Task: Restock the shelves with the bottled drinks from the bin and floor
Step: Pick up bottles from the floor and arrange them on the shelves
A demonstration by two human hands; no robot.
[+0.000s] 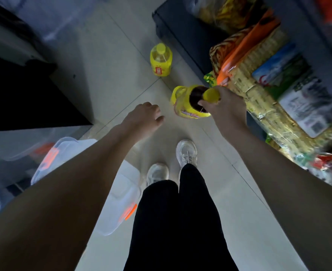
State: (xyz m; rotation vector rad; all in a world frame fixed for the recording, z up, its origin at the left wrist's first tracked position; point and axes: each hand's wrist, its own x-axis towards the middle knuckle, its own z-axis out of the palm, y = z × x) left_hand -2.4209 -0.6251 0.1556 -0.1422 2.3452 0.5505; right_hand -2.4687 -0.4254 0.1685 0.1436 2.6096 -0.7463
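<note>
My right hand (224, 108) grips a dark bottled drink (190, 103) by its yellow cap and neck, holding it above the floor beside the shelf. The bottle has a yellow label. Behind it a second yellow shape shows, partly hidden. Another yellow bottle (160, 60) with a yellow cap stands upright on the tiled floor farther ahead. My left hand (144, 119) hangs over the floor to the left of the held bottle, fingers loosely curled and holding nothing.
A shelf (278, 90) on the right is packed with bagged goods. A clear plastic bin with orange latches (122, 196) sits at my lower left. A dark cabinet (34, 98) stands on the left. My feet in white shoes (186, 153) are on the tiles.
</note>
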